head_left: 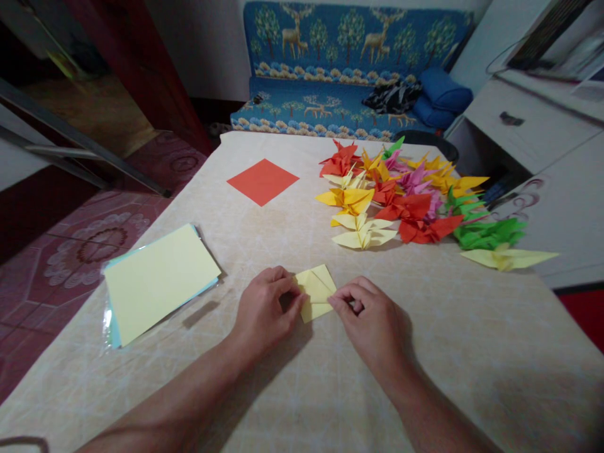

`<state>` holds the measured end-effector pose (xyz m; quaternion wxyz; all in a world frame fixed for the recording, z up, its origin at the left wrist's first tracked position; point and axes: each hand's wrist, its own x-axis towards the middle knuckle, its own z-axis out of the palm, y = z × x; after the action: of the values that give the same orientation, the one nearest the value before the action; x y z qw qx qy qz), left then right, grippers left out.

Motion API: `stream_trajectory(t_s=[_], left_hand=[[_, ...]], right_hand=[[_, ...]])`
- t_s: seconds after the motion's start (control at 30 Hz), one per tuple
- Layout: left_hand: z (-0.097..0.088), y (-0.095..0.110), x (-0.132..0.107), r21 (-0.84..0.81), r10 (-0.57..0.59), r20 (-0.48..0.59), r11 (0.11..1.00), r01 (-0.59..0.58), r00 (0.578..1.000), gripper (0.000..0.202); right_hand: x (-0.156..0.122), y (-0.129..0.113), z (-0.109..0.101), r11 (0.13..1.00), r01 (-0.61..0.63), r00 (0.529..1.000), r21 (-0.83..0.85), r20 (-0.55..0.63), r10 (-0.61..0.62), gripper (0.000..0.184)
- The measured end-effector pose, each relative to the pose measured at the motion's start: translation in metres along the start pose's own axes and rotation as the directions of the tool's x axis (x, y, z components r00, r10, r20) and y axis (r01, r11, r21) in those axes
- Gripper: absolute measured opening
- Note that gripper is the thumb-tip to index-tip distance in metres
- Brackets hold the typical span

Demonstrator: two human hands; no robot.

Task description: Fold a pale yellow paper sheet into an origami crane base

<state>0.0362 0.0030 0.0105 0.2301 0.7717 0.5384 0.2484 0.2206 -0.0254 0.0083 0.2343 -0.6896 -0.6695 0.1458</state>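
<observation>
A small folded piece of pale yellow paper (315, 290) lies on the beige table (292, 390) in front of me. My left hand (264, 311) pinches its left edge with curled fingers. My right hand (372, 321) presses its right edge with thumb and forefinger. Both hands rest on the tabletop around the paper.
A stack of yellow and light blue sheets (158, 280) in a clear sleeve lies at the left. A single red square sheet (263, 181) lies further back. Several folded paper cranes (406, 204) in many colours pile at the right. A blue sofa (349, 69) stands beyond, white drawers (533, 126) at right.
</observation>
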Motion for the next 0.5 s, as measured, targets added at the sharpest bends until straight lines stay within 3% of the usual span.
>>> stream_trajectory(t_s=[0.5], left_hand=[[0.003,0.002,-0.001,0.003,0.014,-0.017,1.0,-0.014,1.0,0.011]], right_hand=[[0.003,-0.008,-0.002,0.994,0.038,0.999,-0.1,0.014,-0.037,0.014]])
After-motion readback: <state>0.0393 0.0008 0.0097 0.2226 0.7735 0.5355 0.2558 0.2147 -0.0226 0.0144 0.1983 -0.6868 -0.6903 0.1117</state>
